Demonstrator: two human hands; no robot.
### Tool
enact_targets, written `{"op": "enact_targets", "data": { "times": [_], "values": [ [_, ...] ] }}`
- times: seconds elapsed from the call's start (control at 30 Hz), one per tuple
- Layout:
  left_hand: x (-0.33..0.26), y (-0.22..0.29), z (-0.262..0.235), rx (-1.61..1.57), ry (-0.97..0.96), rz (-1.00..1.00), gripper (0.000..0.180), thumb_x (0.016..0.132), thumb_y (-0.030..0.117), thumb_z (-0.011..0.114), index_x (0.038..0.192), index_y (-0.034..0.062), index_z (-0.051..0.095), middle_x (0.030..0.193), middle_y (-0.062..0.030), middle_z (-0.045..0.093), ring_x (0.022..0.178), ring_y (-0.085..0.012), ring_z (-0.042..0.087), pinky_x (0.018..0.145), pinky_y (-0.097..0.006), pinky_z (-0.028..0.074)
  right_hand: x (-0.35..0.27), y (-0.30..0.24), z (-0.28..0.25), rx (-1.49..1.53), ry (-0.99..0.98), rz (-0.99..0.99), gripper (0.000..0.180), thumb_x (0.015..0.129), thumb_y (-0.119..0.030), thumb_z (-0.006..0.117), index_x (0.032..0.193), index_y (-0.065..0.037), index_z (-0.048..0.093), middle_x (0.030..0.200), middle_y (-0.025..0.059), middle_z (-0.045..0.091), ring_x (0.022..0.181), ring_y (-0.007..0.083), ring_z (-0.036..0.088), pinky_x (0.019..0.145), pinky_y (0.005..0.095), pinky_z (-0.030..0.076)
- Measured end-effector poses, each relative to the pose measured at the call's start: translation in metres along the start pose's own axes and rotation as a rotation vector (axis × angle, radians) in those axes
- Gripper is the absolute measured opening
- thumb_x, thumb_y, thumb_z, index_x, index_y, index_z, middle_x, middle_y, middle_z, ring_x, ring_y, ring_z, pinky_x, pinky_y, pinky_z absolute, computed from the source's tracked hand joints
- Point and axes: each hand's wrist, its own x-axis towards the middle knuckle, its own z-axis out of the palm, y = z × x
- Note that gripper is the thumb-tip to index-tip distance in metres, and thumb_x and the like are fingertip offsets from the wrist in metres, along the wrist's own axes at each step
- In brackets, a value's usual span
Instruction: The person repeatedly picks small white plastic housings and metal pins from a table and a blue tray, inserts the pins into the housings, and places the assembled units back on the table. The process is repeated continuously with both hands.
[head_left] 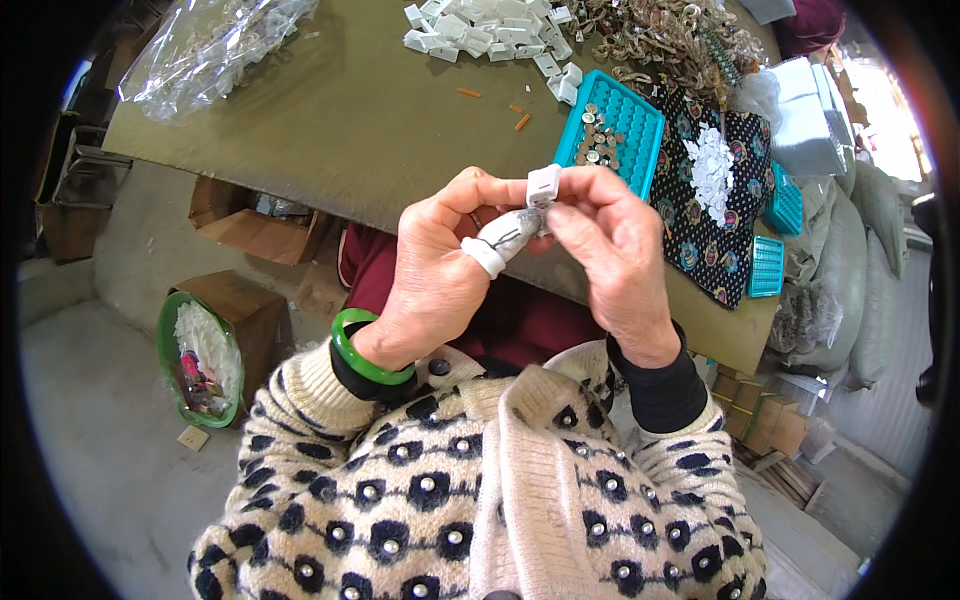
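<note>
A small white plastic block with a slot (543, 187) is held up over the table's near edge, between the fingertips of both hands. My left hand (440, 255) closes on it from the left, its thumb wrapped in a grey-and-white cover with a white band. From the right, my right hand (622, 250) pinches at the block's lower side with thumb and index finger. Anything smaller between the thumbs is hidden by the fingers. Just beyond the hands, a teal ribbed tray (643, 125) bears several small round metal pieces (597, 155).
Similar white blocks (490, 28) are heaped at the table's far side, beside tangled brownish strips (670, 30). A patterned dark cloth (700, 255) at right carries small white pieces (710, 170). Clear plastic bags (205, 55) lie far left. A green basket (165, 350) stands on the floor.
</note>
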Motion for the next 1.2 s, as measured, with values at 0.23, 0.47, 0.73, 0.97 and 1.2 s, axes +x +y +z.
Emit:
{"op": "enact_targets", "data": {
  "times": [0.23,0.47,0.73,0.97,1.2],
  "values": [
    [0.004,0.01,-0.006,-0.246,0.003,-0.346,0.026,0.088,0.007,0.065,0.113,-0.0032,0.061,0.095,-0.008,0.065,0.08,-0.0146,0.065,0.074,-0.039,0.061,0.057,0.015,-0.056,-1.189,0.356,-0.743,0.008,0.084,-0.001,0.065,0.092,-0.002,0.066,0.086,0.0115,0.059,0.079,0.0273,0.06,0.068,0.0361,0.05],
    [0.017,0.013,-0.004,-0.138,0.029,-0.375,0.019,0.086,0.001,0.059,0.105,-0.0007,0.062,0.088,-0.0031,0.06,0.067,-0.0084,0.055,0.055,-0.027,0.053,0.064,0.026,-0.081,-1.208,0.118,-0.623,0.011,0.079,0.001,0.067,0.089,-0.003,0.063,0.085,0.0093,0.059,0.08,0.0272,0.06,0.069,0.0368,0.05],
    [0.03,0.013,-0.007,-0.248,0.011,-0.392,0.011,0.083,0.001,0.06,0.093,0.0021,0.06,0.087,-0.002,0.061,0.065,-0.008,0.053,0.049,-0.024,0.042,0.075,0.008,-0.086,-1.125,-0.059,-0.758,0.017,0.077,0.005,0.066,0.091,-0.002,0.062,0.085,0.0102,0.058,0.076,0.0279,0.061,0.067,0.0364,0.053],
    [0.032,0.007,-0.01,-0.277,-0.033,-0.309,0.028,0.085,0.005,0.067,0.112,-0.0006,0.063,0.099,-0.0091,0.066,0.08,-0.0166,0.067,0.072,-0.038,0.061,0.085,0.008,-0.092,-1.16,-0.245,-0.733,0.017,0.077,0.004,0.067,0.093,-0.002,0.063,0.088,0.0091,0.057,0.078,0.0273,0.063,0.067,0.0353,0.054],
    [0.03,0.007,-0.008,-0.223,0.032,-0.258,0.031,0.085,0.0,0.068,0.115,-0.0038,0.062,0.098,-0.0115,0.067,0.082,-0.0195,0.069,0.077,-0.039,0.061,0.066,0.003,-0.07,-0.984,-0.064,-0.71,0.014,0.081,0.006,0.064,0.092,-0.001,0.062,0.087,0.0112,0.059,0.073,0.0258,0.062,0.063,0.0334,0.051]
  ]
}}
